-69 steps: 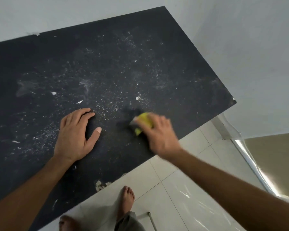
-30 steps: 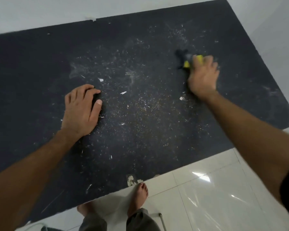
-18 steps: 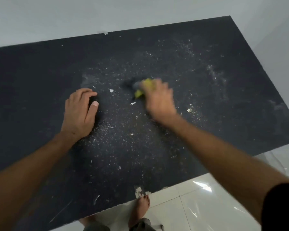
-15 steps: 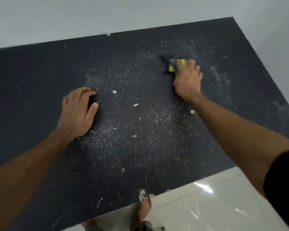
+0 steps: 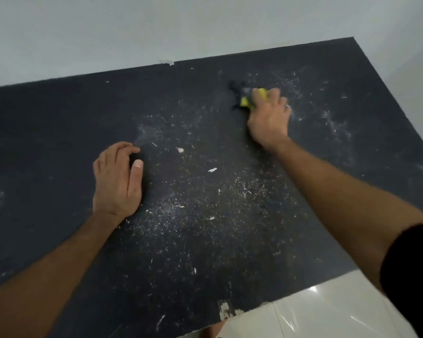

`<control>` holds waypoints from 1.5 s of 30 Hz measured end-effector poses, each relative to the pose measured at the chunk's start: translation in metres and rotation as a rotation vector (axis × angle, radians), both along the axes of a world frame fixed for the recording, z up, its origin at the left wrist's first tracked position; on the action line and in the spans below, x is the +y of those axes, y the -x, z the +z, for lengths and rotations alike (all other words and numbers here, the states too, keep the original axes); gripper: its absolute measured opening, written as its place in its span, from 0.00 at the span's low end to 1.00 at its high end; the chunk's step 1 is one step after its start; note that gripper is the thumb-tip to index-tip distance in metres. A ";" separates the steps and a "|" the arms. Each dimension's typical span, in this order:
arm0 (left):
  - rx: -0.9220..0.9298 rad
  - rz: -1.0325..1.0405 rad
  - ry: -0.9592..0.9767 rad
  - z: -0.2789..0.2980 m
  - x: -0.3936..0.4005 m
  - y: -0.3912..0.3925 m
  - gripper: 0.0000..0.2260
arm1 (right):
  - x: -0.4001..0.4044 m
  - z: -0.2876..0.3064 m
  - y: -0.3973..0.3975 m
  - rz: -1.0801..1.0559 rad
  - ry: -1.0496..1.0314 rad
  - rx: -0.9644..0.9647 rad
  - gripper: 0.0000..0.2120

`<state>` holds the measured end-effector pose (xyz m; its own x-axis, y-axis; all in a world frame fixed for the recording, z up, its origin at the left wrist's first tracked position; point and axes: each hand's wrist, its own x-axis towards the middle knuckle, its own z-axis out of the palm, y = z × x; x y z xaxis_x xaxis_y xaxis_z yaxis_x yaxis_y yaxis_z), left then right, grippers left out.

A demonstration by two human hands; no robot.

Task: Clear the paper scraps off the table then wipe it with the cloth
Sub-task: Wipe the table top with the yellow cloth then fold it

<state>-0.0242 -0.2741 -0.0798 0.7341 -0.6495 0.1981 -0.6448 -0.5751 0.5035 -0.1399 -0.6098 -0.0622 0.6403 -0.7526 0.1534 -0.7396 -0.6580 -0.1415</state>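
Dusty table (image 5: 59, 132), cloth (image 5: 246, 100) in right hand (image 5: 269, 118)

Soft, dim indoor light is falling evenly across the dark worktop (image 5: 59, 132); glare is glinting on the glossy floor tiles (image 5: 313, 290), motion blur is smearing the cloth (image 5: 244, 101), and wide-angle distortion is bending the edges.
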 end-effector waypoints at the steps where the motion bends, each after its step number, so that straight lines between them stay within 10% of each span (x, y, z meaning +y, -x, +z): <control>1: 0.009 -0.005 -0.003 0.001 0.000 0.000 0.19 | -0.014 0.002 -0.003 -0.055 -0.032 -0.010 0.20; 4: 0.007 -0.042 0.041 0.001 0.000 -0.001 0.15 | 0.040 0.014 -0.023 -0.040 0.069 -0.135 0.16; 10: 0.173 0.291 0.375 0.007 0.006 -0.024 0.12 | 0.243 0.003 -0.037 0.643 -0.155 0.054 0.25; 18: -0.091 -0.197 -0.206 0.002 0.018 -0.103 0.14 | 0.050 0.014 -0.079 -0.135 0.054 -0.031 0.14; 24: -0.008 -0.038 -0.153 0.001 0.021 -0.105 0.14 | 0.244 0.006 -0.114 0.537 -0.089 0.100 0.24; 32: -0.006 -0.099 -0.226 0.003 0.017 -0.108 0.23 | 0.033 0.021 -0.125 -0.351 0.039 -0.041 0.16; 39: 0.100 -0.032 0.010 0.002 0.020 -0.111 0.13 | 0.215 0.006 -0.189 0.679 -0.084 0.053 0.19; 45: 0.262 0.020 0.219 0.005 0.022 -0.113 0.11 | 0.058 0.010 -0.153 -0.191 0.031 -0.066 0.16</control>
